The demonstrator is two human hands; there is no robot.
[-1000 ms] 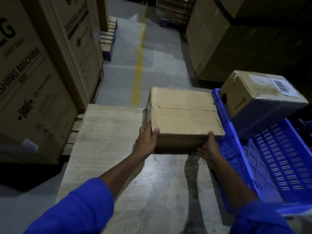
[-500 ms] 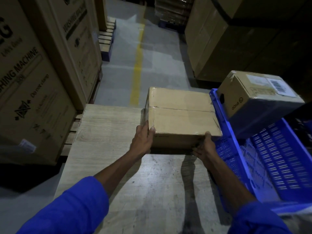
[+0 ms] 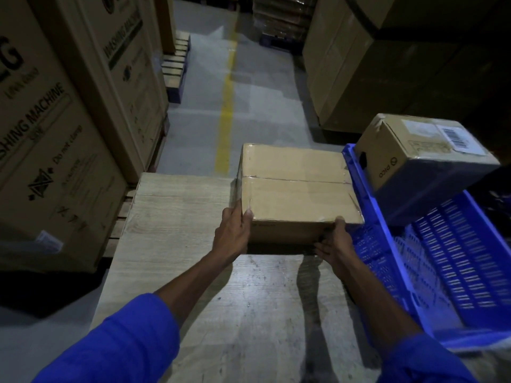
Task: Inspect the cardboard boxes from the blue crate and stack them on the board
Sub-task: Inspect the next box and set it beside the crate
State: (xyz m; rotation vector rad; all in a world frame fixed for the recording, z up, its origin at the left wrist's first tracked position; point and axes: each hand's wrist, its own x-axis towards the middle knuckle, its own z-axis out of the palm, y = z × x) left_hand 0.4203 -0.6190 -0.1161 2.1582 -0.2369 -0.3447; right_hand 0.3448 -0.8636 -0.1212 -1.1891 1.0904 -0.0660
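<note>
Dim warehouse aisle — I'm gripping the taped cardboard box (image 3: 296,189) at its near corners, left hand (image 3: 232,233) and right hand (image 3: 333,241) curled round it, over the board (image 3: 177,217), beside the blue crate (image 3: 442,258). Risk: overhanging the board's edge — could tip.

Left hand (image 3: 232,236) slid back along cardboard box (image 3: 297,189) corner — box barely shifted.

Dim warehouse light, deep shadows at the right, wide-angle bending at edges.
</note>
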